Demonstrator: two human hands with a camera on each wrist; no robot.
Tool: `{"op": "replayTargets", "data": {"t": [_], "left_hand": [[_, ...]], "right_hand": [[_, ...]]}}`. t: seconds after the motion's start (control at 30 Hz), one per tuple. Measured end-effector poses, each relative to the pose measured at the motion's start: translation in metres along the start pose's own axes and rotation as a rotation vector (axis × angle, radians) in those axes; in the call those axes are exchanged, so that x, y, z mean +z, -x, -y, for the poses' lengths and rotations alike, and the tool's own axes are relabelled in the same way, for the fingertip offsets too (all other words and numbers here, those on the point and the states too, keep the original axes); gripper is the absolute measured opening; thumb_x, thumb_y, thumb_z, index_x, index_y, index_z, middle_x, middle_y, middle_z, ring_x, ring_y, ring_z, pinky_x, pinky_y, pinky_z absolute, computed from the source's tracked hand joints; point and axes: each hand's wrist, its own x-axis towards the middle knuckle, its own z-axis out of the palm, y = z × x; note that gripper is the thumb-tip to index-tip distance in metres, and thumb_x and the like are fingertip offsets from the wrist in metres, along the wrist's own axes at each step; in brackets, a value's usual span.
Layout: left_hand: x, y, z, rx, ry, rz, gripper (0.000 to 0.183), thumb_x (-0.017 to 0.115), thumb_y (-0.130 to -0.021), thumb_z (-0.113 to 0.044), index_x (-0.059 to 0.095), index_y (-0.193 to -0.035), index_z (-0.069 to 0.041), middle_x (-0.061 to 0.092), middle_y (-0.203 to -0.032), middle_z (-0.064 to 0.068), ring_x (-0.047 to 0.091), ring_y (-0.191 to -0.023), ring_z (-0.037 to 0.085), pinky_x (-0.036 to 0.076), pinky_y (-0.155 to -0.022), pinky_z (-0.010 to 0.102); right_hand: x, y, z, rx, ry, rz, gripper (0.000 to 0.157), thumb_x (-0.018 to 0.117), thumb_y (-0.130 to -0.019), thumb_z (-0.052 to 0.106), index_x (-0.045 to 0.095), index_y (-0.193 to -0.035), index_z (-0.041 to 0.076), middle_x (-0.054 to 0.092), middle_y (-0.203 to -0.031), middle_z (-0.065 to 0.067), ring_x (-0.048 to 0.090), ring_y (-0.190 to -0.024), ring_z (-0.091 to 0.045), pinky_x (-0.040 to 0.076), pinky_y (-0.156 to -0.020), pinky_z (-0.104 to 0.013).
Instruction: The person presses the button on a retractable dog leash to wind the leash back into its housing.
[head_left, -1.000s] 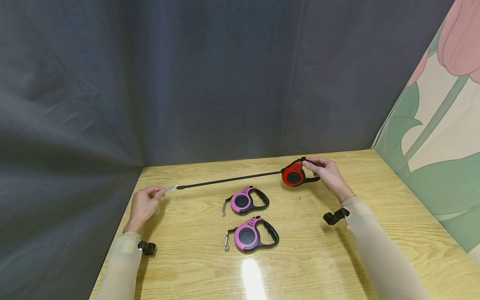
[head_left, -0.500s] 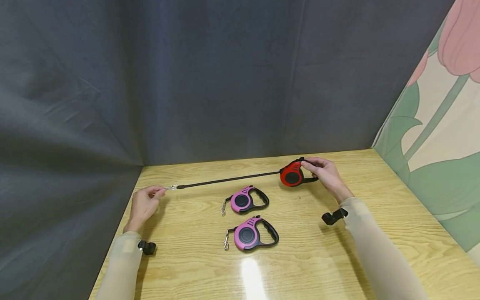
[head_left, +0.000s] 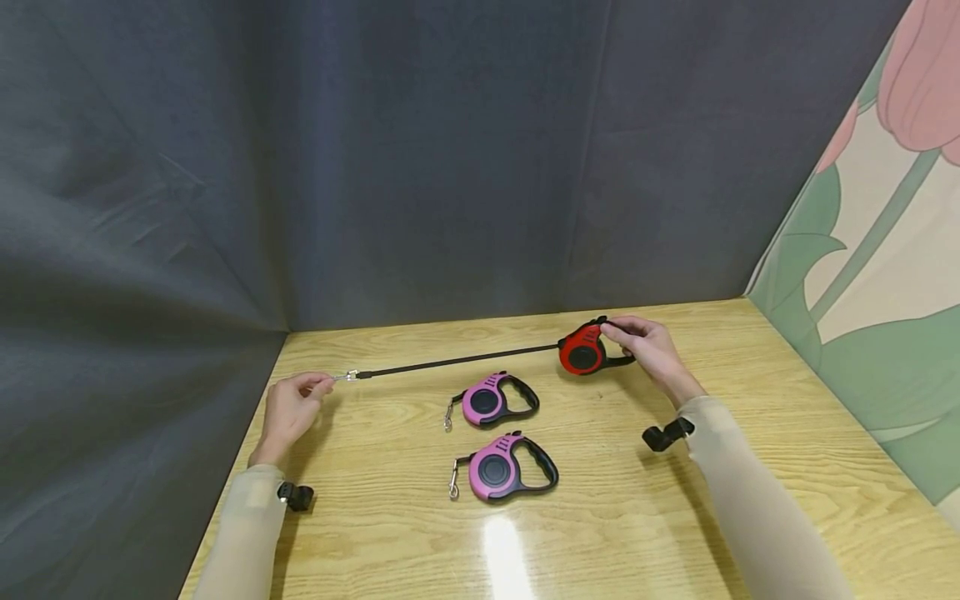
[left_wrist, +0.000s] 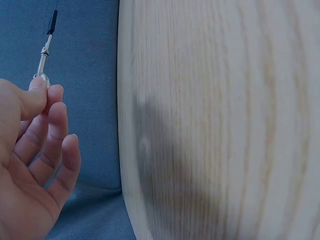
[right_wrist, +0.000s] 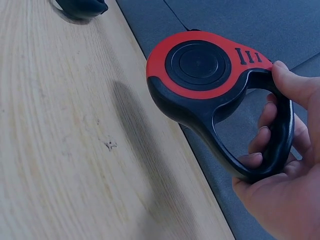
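My right hand (head_left: 647, 347) grips the black handle of a red retractable dog leash (head_left: 581, 350), its fingers curled through the loop in the right wrist view. From the case a black strap (head_left: 457, 360) runs straight and taut to the left. At its far end is a silver snap hook (left_wrist: 44, 55), whose tip my left hand (head_left: 291, 408) pinches between thumb and forefinger. The other left fingers are loosely bent in the left wrist view. Leash and strap are held above the table, and a shadow lies below the red case.
Two pink retractable leashes lie on the wooden table (head_left: 375, 533) between my arms: one farther back (head_left: 482, 402), one nearer (head_left: 493, 472), each with its hook at the left. Dark cloth (head_left: 450, 167) hangs behind and at left; a tulip-patterned curtain (head_left: 885, 317) stands at right.
My right hand and the red leash case have shifted slightly left, so the strap is a little shorter. The left hand has stayed nearly still, pinching the hook.
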Motion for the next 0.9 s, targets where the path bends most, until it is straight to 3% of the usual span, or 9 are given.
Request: {"op": "replayTargets", "data": {"t": [0.9], "left_hand": [[-0.0003, 0.0008, -0.0025, 0.016, 0.005, 0.018, 0.020, 0.072, -0.104, -0.019, 0.082, -0.110, -0.003, 0.081, -0.095, 0.016, 0.064, -0.074, 0.014, 0.046, -0.061, 0.024]], "right_hand": [[0.0060, 0.0012, -0.0010, 0.007, -0.017, 0.003, 0.060, 0.075, -0.101, 0.041, 0.061, -0.144, 0.001, 0.066, -0.106, 0.024, 0.060, -0.093, -0.010, 0.052, -0.083, -0.025]]}}
